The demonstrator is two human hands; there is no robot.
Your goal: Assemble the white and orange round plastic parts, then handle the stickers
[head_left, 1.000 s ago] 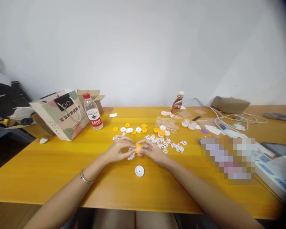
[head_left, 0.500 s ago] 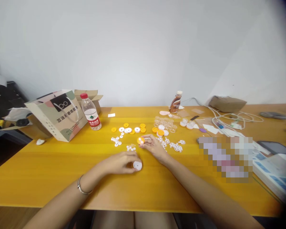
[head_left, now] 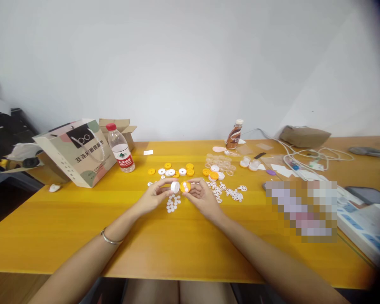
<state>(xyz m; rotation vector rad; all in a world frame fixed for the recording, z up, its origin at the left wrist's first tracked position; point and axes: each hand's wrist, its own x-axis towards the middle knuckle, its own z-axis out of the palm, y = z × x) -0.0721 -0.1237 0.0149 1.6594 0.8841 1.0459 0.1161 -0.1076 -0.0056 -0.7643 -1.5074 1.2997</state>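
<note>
Between the thumb and fingers of my left hand point(head_left: 155, 195) is a round white cap point(head_left: 175, 187), tilted so its ribbed side shows. My right hand point(head_left: 204, 197) pinches an orange cap point(head_left: 185, 187) with small white pieces inside it. The two caps are held up side by side, almost touching. Just below them, small white discs point(head_left: 172, 204) lie in a cluster on the table. White cut-out pieces point(head_left: 234, 194) are spread to the right of my right hand. Behind my hands, more orange caps point(head_left: 167, 166) and white caps point(head_left: 182, 172) lie scattered.
Clear plastic cups point(head_left: 220, 161) stand behind the right hand, with a brown drink bottle point(head_left: 234, 135) beyond. On the left are a water bottle point(head_left: 123, 152) and a paper bag point(head_left: 85, 156). White cables point(head_left: 291, 158) and a power strip point(head_left: 356, 230) lie at the right.
My left hand has risen and moved away from me with the white cap, which is now beside the orange cap. The white discs below are uncovered. My right hand has barely shifted.
</note>
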